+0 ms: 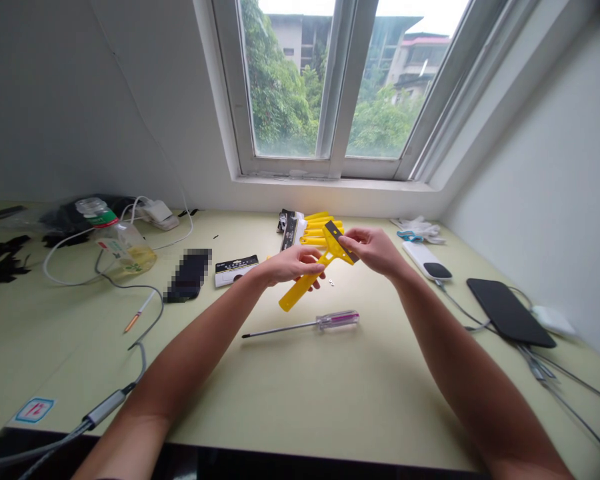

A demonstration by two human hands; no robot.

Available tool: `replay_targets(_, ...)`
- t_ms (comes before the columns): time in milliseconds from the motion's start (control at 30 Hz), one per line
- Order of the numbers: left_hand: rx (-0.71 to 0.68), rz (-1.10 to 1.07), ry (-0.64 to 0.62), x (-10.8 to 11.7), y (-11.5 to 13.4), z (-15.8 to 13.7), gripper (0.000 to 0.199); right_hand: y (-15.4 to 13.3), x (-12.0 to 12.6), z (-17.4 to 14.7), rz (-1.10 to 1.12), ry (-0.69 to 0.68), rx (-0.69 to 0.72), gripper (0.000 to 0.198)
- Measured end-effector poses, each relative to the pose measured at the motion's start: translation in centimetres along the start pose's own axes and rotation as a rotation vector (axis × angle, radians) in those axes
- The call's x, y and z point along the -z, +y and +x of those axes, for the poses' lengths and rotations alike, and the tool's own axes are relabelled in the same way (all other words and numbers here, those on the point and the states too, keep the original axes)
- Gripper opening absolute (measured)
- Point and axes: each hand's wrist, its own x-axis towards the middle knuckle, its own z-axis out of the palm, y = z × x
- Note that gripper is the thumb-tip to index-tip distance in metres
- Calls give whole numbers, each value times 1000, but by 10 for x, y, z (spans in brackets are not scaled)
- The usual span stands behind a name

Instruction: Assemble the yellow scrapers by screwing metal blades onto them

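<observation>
A yellow scraper [300, 291] is held tilted above the table, its handle pointing down toward me. My left hand [294, 264] is closed around the upper handle. At the wide head, my right hand [371, 247] pinches one end of the dark blade plate [334, 231]. A screwdriver [338, 320] with a clear and purple handle lies just below the scraper, its tip pointing left. Under my hands are small metal pieces [331, 283], too small to make out. Beyond them lie several more yellow scrapers [320, 223], partly hidden by my hands.
Black-and-white packages [291, 230] lie by the window wall, with another package [236, 270] nearer left. A pixelated dark phone-like object [189, 275], a bottle [125, 247] and cables are to the left. On the right are a white device [427, 260], gloves [423, 230] and a black phone [510, 312].
</observation>
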Motion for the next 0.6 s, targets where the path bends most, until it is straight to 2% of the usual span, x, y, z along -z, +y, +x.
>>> replay_targets(233,-63,-42,15,-3,2,-2,48,-9,-8,-4,41,-58,24,33)
replay_targets(500,-158,-325,284,-32,1,-6,42,-23,-20,-15,70,-130,59,29)
replay_targets(600,-163,-331,377,-38,-5,-14,40,-30,-27,-18,126,-179,43,28)
